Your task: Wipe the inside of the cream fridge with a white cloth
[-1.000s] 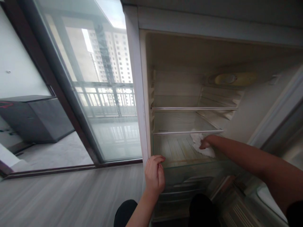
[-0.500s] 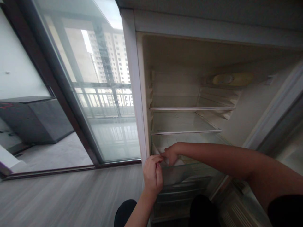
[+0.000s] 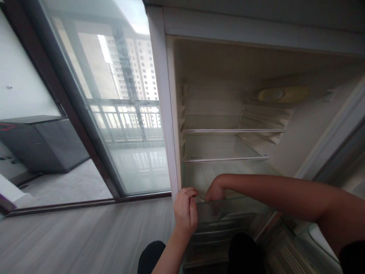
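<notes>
My left hand (image 3: 186, 211) is closed around the left edge of a glass shelf (image 3: 228, 207), at the front left of an open fridge (image 3: 168, 114). The glass tilts down towards me. My right hand (image 3: 216, 188) reaches in from the right, behind the shelf's front edge. Its wrist is bent and its fingers point down, partly hidden by the glass. A pale, soft-looking bit shows just left of these fingers; what the hand holds is not clear.
Two more glass shelves, an upper one (image 3: 234, 130) and a middle one (image 3: 225, 152), sit above my hands. A yellowish lamp cover (image 3: 282, 94) is on the inner right wall. Drawers (image 3: 219, 236) lie below. A sliding glass door (image 3: 125, 152) stands at the left.
My right hand has moved slightly right and lower behind the glass, away from my left hand. A pale cloth-like thing beside it shows less now. My left hand keeps its grip.
</notes>
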Demonstrator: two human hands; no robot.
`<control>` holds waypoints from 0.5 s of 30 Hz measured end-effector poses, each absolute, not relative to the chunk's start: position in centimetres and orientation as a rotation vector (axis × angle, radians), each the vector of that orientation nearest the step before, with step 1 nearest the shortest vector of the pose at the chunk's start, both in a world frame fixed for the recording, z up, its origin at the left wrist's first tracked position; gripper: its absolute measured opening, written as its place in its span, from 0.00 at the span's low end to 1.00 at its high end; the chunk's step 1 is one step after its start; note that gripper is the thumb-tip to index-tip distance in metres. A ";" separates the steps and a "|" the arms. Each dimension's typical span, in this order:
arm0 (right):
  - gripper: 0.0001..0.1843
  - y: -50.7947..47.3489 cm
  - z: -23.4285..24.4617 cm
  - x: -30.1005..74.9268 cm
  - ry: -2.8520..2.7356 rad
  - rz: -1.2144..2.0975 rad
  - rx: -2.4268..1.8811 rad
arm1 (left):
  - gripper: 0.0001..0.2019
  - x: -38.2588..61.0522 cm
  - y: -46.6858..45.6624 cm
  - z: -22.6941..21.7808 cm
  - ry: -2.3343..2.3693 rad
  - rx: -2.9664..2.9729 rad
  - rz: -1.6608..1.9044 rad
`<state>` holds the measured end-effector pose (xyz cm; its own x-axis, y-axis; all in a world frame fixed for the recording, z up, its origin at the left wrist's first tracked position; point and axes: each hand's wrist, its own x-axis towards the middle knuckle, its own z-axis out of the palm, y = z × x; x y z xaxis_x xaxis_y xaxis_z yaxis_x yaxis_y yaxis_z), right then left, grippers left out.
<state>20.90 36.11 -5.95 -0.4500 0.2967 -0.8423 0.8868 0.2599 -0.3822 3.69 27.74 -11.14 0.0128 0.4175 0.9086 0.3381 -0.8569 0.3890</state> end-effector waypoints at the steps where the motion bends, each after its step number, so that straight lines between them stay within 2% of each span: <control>1: 0.28 36.1 -5.7 21.8 1.810 -1.162 1.081 | 0.11 3.7 27.7 -11.1 0.819 2.192 2.005; 6: 0.25 36.3 -5.5 27.6 1.518 -1.055 1.342 | 0.11 3.7 27.7 -11.0 0.810 2.191 1.998; 12: 0.17 35.6 -6.1 34.4 1.143 -1.115 1.626 | 0.11 3.7 27.7 -11.3 0.801 2.175 1.989; 15: 0.12 35.3 -5.7 35.9 1.250 -0.893 1.904 | 0.11 3.7 27.7 -11.3 0.813 2.179 1.991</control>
